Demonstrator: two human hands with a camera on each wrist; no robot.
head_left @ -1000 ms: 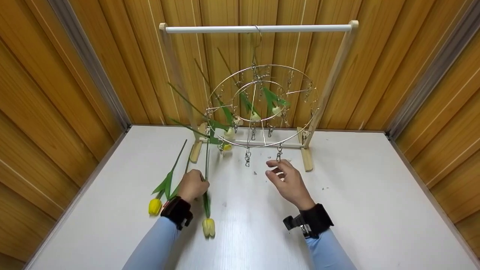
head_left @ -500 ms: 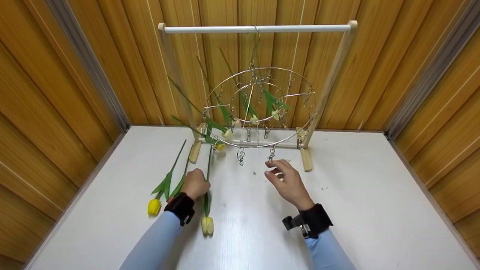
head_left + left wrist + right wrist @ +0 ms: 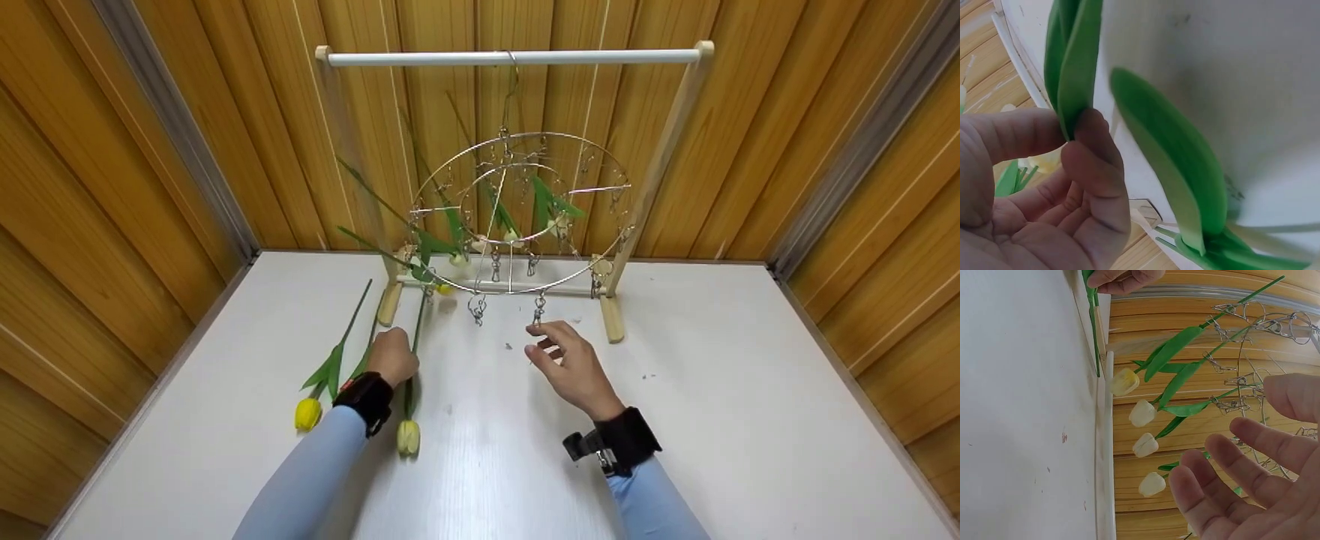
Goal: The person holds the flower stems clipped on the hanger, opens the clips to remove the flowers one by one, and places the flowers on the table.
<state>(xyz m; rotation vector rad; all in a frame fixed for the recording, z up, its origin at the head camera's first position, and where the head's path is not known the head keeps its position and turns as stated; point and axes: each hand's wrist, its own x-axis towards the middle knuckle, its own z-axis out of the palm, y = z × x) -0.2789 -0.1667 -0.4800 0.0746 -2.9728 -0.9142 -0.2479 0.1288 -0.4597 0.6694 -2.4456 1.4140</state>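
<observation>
My left hand (image 3: 393, 358) pinches a pale yellow tulip by its green stem and leaf, thumb against fingertips; the left wrist view shows the grip at the base of the leaf (image 3: 1081, 67). The flower head (image 3: 408, 439) points toward me. My right hand (image 3: 574, 367) holds nothing, its fingers loosely bent beneath a metal clip (image 3: 538, 309) of the round wire hanger (image 3: 511, 292). Whether a fingertip touches that clip, I cannot tell. Several tulips hang from the hanger's left and back, among them a white tulip (image 3: 1143, 413).
A bright yellow tulip (image 3: 307, 414) lies on the white table (image 3: 720, 420) at the left, with another green stem beside it. The hanger hooks over the white bar (image 3: 600, 56) of a wooden stand (image 3: 613, 319). Wood-patterned walls enclose the table.
The left hand has risen slightly, and the pale yellow flower head has shifted away from me. The hanger has swung a little to the left. My right hand has drifted slightly left.
</observation>
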